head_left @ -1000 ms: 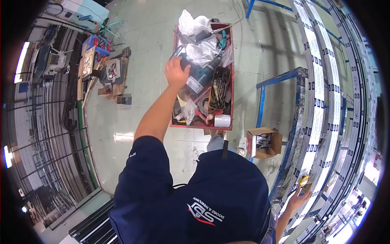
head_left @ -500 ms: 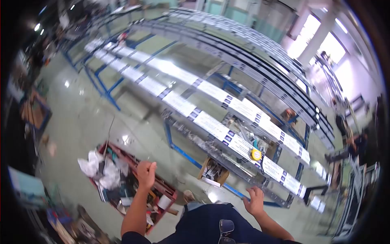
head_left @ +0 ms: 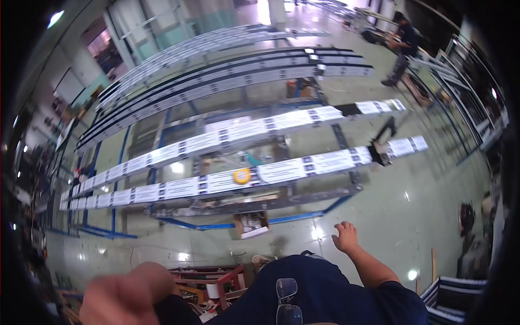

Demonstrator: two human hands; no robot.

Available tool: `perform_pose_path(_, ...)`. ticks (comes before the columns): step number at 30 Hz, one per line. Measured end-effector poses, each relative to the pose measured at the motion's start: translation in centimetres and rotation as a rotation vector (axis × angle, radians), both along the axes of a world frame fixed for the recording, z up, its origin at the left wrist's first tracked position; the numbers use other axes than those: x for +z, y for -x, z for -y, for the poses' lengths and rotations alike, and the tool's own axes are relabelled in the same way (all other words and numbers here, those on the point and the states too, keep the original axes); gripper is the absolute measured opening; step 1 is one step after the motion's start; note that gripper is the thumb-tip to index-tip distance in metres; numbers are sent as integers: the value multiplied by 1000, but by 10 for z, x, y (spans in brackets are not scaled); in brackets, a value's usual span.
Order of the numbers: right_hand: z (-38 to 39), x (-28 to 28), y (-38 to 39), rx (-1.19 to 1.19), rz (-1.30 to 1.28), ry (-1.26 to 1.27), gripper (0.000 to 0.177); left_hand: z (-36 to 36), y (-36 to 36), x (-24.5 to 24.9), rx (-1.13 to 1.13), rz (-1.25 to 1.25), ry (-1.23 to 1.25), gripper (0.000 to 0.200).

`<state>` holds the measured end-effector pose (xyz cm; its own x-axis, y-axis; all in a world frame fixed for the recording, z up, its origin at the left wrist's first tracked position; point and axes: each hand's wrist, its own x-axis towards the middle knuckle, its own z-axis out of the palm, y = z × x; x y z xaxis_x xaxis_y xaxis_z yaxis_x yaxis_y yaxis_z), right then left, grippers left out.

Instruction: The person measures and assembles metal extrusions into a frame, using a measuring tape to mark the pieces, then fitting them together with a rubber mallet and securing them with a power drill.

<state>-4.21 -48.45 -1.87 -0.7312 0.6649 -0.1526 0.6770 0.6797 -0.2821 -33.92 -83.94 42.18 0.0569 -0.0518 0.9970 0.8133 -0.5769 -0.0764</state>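
Note:
My right hand (head_left: 345, 237) is in the air above the floor, in front of the blue-legged stand (head_left: 292, 219). Its fingers are apart and nothing is in them. At the lower left, close to the camera, my left hand (head_left: 127, 295) is smeared by motion, so its fingers cannot be made out. A long profile wrapped in white printed film (head_left: 287, 169) lies across the stand. On it rests a yellow tape measure (head_left: 241, 176). Near the profile's right end sits a dark bracket-like piece (head_left: 381, 153). Neither hand touches these things.
A second wrapped profile (head_left: 244, 132) runs behind the first, with dark profiles (head_left: 216, 81) farther back. Below the stand's front edge is a small box of parts (head_left: 252, 233). A red tool cart (head_left: 225, 279) stands by my legs. Another person (head_left: 403, 46) stands at the far right.
My view has swung to the right, so the profiles now lie more nearly level across it. My left hand has come closer to the camera. The tape measure stays on the profile.

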Motion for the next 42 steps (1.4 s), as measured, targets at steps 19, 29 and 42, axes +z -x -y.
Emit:
perform_pose_path(19,-132,-131,-340,-877,169,434,54,-412,-208,58,-1114,-447,234,26)
perform_pose_path(29,-134,-160,-330,-1220,-410,474,37,-571,-186,27,-1510,-498,64,9)
perform_pose_path(42,-410,-199,-498,-876,243,1196,42,-580,-144,-57,-95,224,601,30)
